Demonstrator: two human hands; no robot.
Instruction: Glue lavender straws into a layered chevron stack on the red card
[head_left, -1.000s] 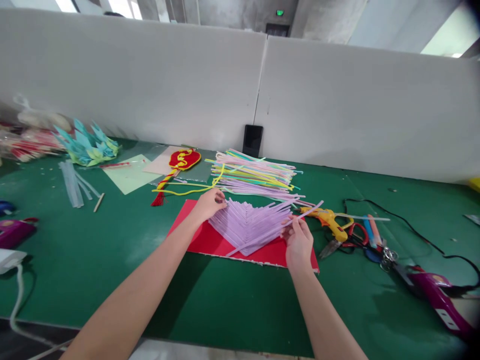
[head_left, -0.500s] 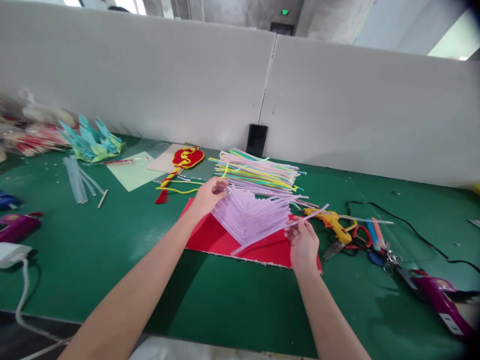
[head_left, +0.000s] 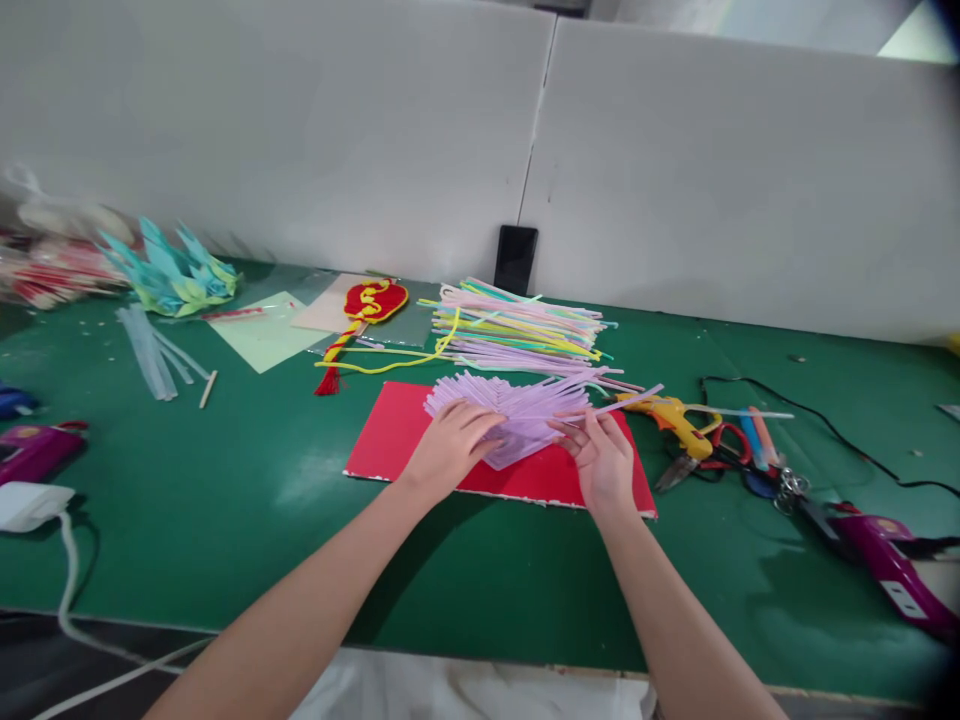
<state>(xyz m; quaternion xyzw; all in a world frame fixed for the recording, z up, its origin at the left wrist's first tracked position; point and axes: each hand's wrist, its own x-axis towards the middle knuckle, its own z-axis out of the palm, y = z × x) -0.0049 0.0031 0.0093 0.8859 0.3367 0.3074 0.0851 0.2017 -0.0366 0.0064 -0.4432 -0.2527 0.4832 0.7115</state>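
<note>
A fan-shaped sheet of lilac straws (head_left: 517, 405) lies on a red card (head_left: 397, 440) on the green table (head_left: 225, 480). My left hand (head_left: 454, 450) rests flat on the sheet's lower left part, fingers spread. My right hand (head_left: 600, 455) sits at the sheet's right edge, its fingers pinched on a single lilac straw (head_left: 626, 403) that points up and to the right.
A heap of loose coloured straws (head_left: 517, 330) lies behind the card. A yellow glue gun (head_left: 679, 420), scissors (head_left: 701, 462) and pens sit to the right, with a purple tool (head_left: 889, 565) further right. A red ornament (head_left: 371, 300), paper sheets and clear sticks (head_left: 146, 350) lie at left.
My left hand came down from the sheet's top left corner and now lies flat on its lower part. My right hand stays on the single straw. The camera tilted downward.
</note>
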